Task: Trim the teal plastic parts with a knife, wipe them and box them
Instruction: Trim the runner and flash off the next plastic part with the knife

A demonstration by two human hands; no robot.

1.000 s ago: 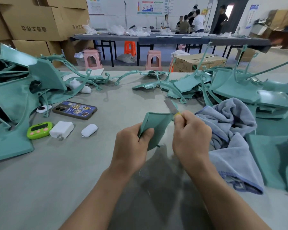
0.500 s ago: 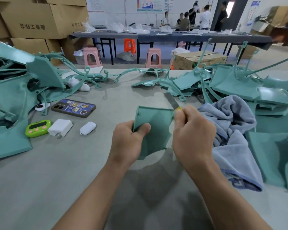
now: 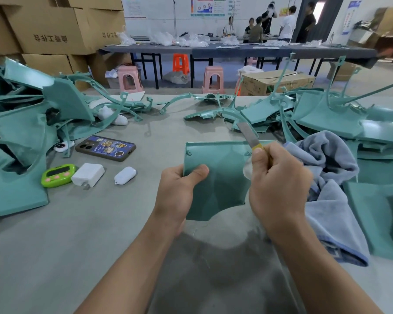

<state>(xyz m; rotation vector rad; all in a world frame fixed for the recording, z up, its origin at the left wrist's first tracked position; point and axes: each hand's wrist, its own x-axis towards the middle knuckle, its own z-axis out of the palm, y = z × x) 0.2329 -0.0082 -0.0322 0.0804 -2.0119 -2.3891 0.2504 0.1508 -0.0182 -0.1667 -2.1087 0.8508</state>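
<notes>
Lower centre of frame: a person's left hand [image 3: 179, 191] grips the left edge of a flat teal plastic panel with a curved cut-out [image 3: 220, 177], thumb clamped across its face, holding it above the grey worktable [image 3: 55, 245]. The right hand [image 3: 279, 180], fingers curled tight round a yellow-handled knife with a flat steel blade [image 3: 247, 134], works at the panel's upper right corner, blade angled away. A slip there could gouge the face, and the one-edge grip could let the panel twist under pressure. A blue-grey cloth towel [image 3: 331, 200] lies at right; heaps of teal plastic parts [image 3: 327, 114] crowd behind. Farther back sits a brown cardboard carton [image 3: 277, 82].
</notes>
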